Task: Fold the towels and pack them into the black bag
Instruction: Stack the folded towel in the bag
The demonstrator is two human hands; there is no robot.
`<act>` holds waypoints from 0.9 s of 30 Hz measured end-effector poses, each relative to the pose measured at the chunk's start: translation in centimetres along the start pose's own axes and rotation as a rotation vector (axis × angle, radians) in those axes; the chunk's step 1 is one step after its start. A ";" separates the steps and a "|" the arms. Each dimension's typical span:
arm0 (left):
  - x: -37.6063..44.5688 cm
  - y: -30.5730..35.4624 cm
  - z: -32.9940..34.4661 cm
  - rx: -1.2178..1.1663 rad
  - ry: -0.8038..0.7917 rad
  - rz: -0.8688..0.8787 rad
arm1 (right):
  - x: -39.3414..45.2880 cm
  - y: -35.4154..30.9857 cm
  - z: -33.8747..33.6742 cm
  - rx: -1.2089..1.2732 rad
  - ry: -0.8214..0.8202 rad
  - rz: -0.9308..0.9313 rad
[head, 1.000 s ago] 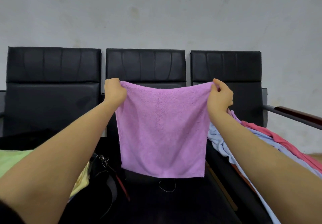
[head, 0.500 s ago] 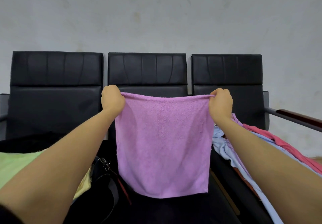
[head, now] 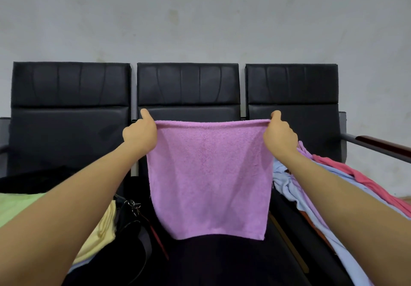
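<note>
Towel: pink towel [head: 209, 179] now hangs lower, hem nearer the middle seat [head: 222, 263] at 6 o'clock.
Hands: left hand [head: 140, 133] and right hand [head: 279, 135] still pinch its top corners, thumbs raised.

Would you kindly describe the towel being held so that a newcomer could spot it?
Find the middle seat of the three black chairs. Before it hangs the purple towel, spread flat, top corners pinched by the left hand and right hand; other towels lie heaped.

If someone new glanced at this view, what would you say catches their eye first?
First, the purple towel, stretched flat in mid-air at centre, with the left hand and right hand each gripping a top corner. Behind it stands a row of three black chairs against a pale wall. A heap of pink, lilac and blue towels lies on the right seat.
</note>
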State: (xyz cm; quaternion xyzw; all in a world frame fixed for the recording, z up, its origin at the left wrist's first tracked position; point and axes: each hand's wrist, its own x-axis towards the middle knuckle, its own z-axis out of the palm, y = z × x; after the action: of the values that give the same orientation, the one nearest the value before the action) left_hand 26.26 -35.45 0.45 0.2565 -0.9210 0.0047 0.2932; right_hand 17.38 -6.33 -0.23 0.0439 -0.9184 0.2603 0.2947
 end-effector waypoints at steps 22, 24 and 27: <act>4.8 3.7 8.6 -1.394 -0.187 -0.423 | 5.6 1.0 8.1 1.079 -0.101 0.308; 4.8 4.3 8.5 -1.403 0.038 -0.340 | 5.9 0.6 7.9 1.140 -0.010 0.249; 3.3 5.1 8.1 -1.433 0.221 -0.288 | 5.7 0.7 8.3 1.139 0.057 0.201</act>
State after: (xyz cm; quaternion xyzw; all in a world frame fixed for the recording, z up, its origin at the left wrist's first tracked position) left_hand 17.14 -33.88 -3.75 0.1186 -0.6205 -0.6108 0.4773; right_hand 8.24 -9.51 -3.07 0.1012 -0.6249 0.7413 0.2230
